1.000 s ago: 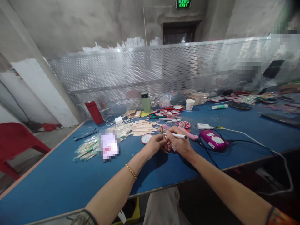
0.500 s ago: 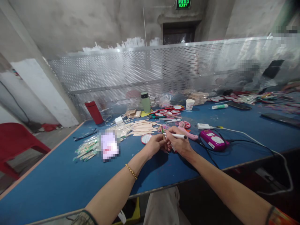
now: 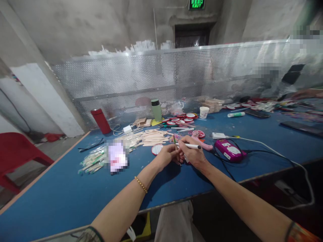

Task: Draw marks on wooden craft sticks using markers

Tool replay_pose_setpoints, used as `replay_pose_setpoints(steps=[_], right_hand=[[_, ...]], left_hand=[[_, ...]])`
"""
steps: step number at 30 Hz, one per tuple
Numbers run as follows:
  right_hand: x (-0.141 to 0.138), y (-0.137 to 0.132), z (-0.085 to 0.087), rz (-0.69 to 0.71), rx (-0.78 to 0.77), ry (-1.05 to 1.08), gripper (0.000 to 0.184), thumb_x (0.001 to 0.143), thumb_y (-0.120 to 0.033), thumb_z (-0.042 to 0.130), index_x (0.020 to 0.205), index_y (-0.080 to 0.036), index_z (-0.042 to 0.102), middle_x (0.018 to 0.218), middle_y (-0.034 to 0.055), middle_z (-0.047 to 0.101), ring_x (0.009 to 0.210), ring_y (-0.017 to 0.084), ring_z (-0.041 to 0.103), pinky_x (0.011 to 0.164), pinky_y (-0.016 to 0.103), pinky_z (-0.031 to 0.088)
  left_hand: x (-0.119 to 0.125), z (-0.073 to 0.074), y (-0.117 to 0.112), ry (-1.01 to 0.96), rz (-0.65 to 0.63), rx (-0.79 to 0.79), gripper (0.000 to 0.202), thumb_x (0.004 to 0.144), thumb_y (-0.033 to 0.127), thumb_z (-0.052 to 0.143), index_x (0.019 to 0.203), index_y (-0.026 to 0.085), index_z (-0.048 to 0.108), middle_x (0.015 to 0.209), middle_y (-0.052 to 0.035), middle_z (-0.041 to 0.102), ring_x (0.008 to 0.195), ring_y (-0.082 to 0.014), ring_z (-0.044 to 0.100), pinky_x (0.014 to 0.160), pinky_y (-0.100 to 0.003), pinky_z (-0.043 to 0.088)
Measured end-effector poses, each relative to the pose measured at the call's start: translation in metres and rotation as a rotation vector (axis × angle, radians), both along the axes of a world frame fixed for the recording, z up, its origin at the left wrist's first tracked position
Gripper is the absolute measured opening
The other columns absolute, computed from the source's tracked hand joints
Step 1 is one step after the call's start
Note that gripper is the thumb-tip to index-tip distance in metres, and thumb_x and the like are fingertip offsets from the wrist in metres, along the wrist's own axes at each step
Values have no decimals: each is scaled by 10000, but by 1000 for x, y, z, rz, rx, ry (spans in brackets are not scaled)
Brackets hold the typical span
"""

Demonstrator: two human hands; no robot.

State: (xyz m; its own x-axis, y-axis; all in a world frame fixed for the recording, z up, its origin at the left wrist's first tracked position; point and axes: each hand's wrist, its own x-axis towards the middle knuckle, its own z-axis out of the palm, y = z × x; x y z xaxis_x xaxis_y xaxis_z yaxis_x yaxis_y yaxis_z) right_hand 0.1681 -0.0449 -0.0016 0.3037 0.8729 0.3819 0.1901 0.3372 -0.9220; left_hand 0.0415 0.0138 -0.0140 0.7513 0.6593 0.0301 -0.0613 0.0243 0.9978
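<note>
My left hand [image 3: 166, 156] is closed, its fingertips pinching a thin wooden stick [image 3: 175, 141] that stands nearly upright and shows green near its top. In my right hand [image 3: 194, 156] is a white marker pen [image 3: 191, 146] with a black end, gripped as for writing. Its tip is close to the stick; whether they touch I cannot tell. Just beyond my left hand lies a round red-rimmed white disc [image 3: 156, 149]. Pale wooden sticks [image 3: 153, 137] lie in a pile behind it. A reddish item under my right hand is mostly hidden.
Left of my hands are bagged sticks [image 3: 92, 161] and a blurred bright screen [image 3: 117, 156]. A red bottle [image 3: 101, 121], green bottle [image 3: 156, 110] and paper cup [image 3: 204, 112] stand behind. Right are a pink tool [image 3: 205, 146] and purple device [image 3: 229, 150] with cables.
My hands stay almost in place with the stick and marker pen. At the far right edge, another person's hand shows further into view over the table.
</note>
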Motion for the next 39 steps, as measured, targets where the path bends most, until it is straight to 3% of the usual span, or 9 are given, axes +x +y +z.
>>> replay_pose_setpoints(steps=[29, 39], right_hand=[[2, 3, -4, -19, 50, -22, 314, 815, -498, 608, 705, -212, 541, 497, -45, 571, 349, 107, 536, 312, 189, 433], [1, 2, -3, -18, 49, -9, 401, 800, -576, 626, 687, -207, 517, 491, -50, 563, 343, 98, 527, 310, 180, 431]], left_hand=[[0, -2, 2, -5, -5, 2, 544, 617, 622, 780, 712, 145, 536, 629, -34, 639, 582, -153, 653, 520, -240, 511], [-1, 1, 0, 9, -2, 3, 582, 584, 657, 779, 705, 149, 524, 592, -30, 627, 582, -159, 655, 524, -244, 516]])
